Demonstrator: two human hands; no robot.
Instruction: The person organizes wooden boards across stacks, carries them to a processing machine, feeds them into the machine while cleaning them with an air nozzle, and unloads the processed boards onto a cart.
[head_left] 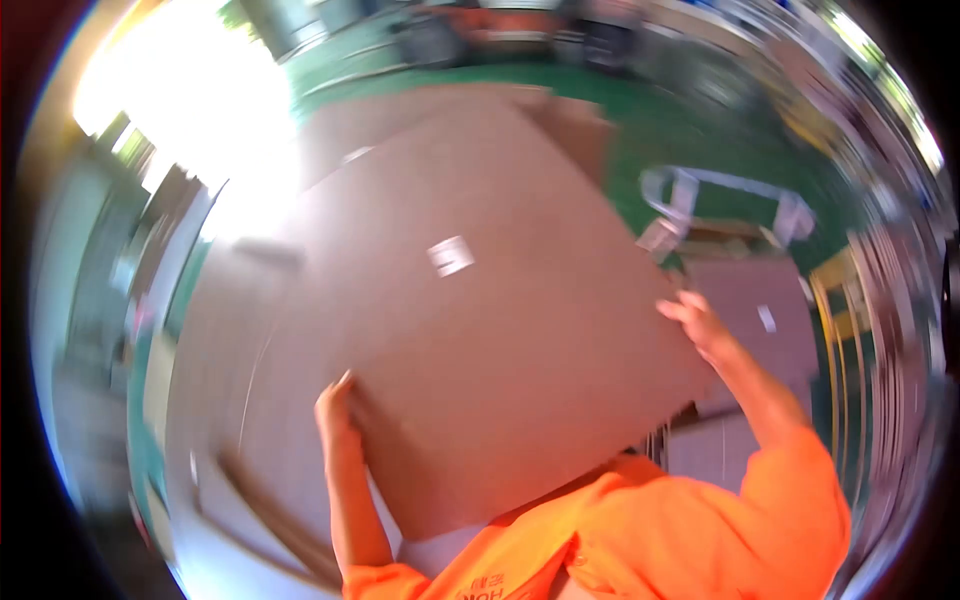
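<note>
A large flat brown panel (520, 330) is tilted in front of my body, with a small white label (451, 256) near its middle. At the panel's left edge, my left hand (336, 402) is closed on it, with the fingers partly hidden. On the opposite edge, my right hand (693, 322) grips the panel, its fingers lying over the rim. Beneath and to the left is another wide brown sheet (230, 350). The frame is blurred by motion.
More brown boards (750, 300) lie low on the right, one with a white label. A white strap-like loop (730, 180) is near them on the green floor (650, 130). Panels stand stacked at the far right (895, 370). Bright light washes out the upper left.
</note>
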